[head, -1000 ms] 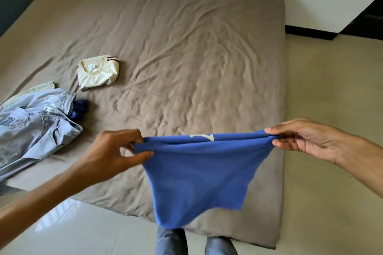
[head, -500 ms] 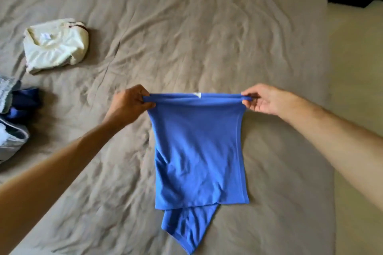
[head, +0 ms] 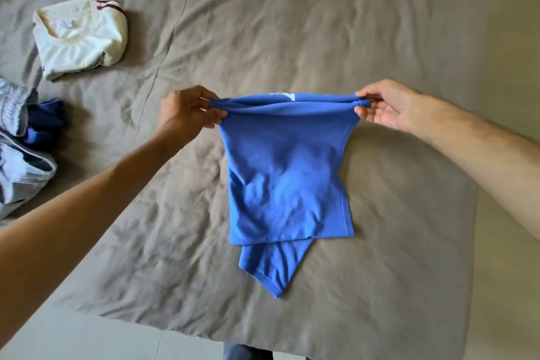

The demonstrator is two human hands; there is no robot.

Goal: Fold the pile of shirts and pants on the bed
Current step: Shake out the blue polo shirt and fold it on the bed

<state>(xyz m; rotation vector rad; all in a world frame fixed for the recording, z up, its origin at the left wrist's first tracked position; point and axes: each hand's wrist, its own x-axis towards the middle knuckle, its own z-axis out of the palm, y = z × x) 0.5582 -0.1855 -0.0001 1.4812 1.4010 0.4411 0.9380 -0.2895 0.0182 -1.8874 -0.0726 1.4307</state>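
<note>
You hold the blue shirt (head: 287,172) by its top fold, one corner in each hand. Your left hand (head: 187,109) has its grip pressed together on the left corner, thumb over the cloth and fingers curled under. Your right hand (head: 388,105) pinches the right corner between thumb and fingertips, palm turned up a bit. The top edge is stretched almost straight between the 2 hands, w/ a small white print showing at the fold. The shirt is soft knit cloth, smooth, folded to a long rectangle shape; its lower part lies flat on the bed (head: 292,23), and a pointed flap w/ a hemmed edge sticks out under the bottom edge.

The bed has a grey-brown sheet, much wrinkled, w/ creases in all directions. At far left lies a cream shirt (head: 79,36), already folded in a thick square bundle, w/ dark red stripes on the cuff. Below it, at the left edge, are pale denim jeans (head: 20,172), crumpled, and a dark blue cloth (head: 45,120) just beside them, touching. The floor (head: 511,38) at right is pale & smooth.
</note>
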